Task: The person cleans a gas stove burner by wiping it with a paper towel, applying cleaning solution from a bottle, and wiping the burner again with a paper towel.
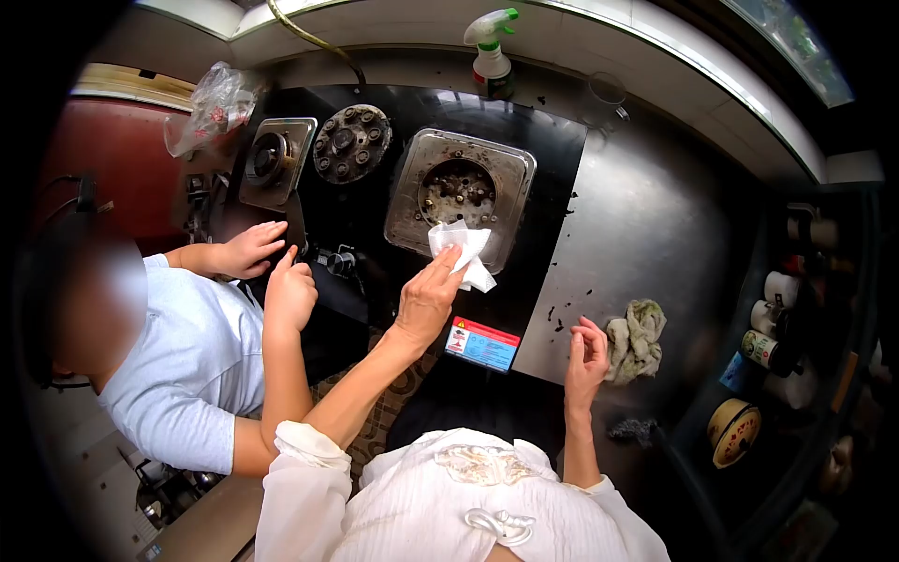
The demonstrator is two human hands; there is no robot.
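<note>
My left hand [429,298] is closed on a white paper towel [471,251], pressed at the near edge of a square metal burner tray [403,201]. The tray is stained, with a round dirty burner opening [459,190] in its middle. My right hand [586,361] hovers or rests by the steel counter with its fingers loosely bent and apart, holding nothing. Just right of it lies a crumpled, soiled cloth [637,339]. Below the tray, a warning label [482,344] is stuck on the black stove top [534,140].
A co-worker in a light shirt [192,361] has both hands at the stove's left side. A round burner head [353,143] and a second burner [272,161] sit there. Behind stand a spray bottle [492,66] and a plastic bag [215,108]. Dark crumbs dot the steel counter [646,206].
</note>
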